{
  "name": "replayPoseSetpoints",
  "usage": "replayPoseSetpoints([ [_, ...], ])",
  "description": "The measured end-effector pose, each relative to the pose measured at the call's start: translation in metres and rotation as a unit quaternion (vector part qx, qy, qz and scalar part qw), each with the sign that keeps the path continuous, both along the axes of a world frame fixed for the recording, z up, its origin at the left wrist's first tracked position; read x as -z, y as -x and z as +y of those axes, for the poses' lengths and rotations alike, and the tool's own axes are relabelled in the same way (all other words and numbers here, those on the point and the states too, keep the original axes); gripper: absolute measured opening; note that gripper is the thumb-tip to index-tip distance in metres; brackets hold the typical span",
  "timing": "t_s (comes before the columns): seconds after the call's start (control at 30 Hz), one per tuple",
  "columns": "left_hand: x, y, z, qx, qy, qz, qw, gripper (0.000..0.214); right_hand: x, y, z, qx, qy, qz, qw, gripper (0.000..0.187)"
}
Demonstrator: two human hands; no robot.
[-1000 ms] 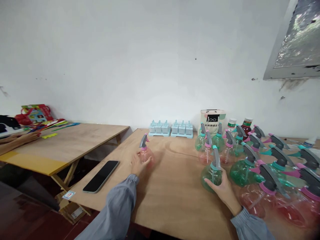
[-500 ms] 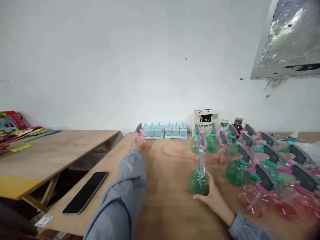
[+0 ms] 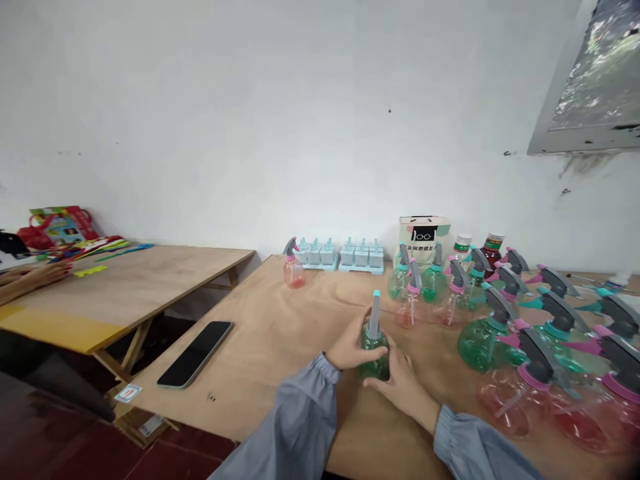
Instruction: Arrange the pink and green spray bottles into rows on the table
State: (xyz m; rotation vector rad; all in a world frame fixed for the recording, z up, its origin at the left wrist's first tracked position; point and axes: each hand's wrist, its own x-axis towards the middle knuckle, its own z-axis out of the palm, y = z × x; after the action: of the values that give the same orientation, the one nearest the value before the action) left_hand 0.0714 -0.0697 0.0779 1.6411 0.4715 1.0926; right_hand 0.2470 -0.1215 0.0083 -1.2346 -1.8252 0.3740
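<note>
A round green spray bottle [image 3: 373, 347] with a grey and turquoise trigger head stands upright at the front middle of the table, between my two hands. My left hand [image 3: 350, 347] wraps it from the left, thumb across its front. From the right, my right hand [image 3: 400, 380] grips the same bottle, with the thumb low on its front. Farther back on the left stands a pink spray bottle [image 3: 294, 272], apart from both hands. Several more green and pink spray bottles crowd the right side, among them a green one [image 3: 483, 343] and a pink one [image 3: 507, 400].
Two light-blue ice-pop moulds [image 3: 316, 257] sit by the wall, left of a paper bag [image 3: 424, 243]. A black phone [image 3: 196, 353] lies near the table's left edge. Another person's hand [image 3: 47, 273] rests on the neighbouring table [image 3: 165, 280], beyond a gap.
My left hand has come back from the pink bottle at the far left and now holds the green bottle too. The green bottle has shifted left with my right hand.
</note>
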Motion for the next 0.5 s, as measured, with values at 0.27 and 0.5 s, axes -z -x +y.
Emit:
replayPoseSetpoints([
  [0.27,0.001,0.013,0.022,0.013,0.081,-0.054,0.995,0.087,-0.027,-0.032,0.034,0.127,-0.176,0.120,0.969,0.049],
  [0.5,0.003,0.015,0.020,0.129,0.166,-0.122,0.970,0.062,-0.028,-0.060,0.064,0.254,-0.253,0.094,0.929,0.044],
])
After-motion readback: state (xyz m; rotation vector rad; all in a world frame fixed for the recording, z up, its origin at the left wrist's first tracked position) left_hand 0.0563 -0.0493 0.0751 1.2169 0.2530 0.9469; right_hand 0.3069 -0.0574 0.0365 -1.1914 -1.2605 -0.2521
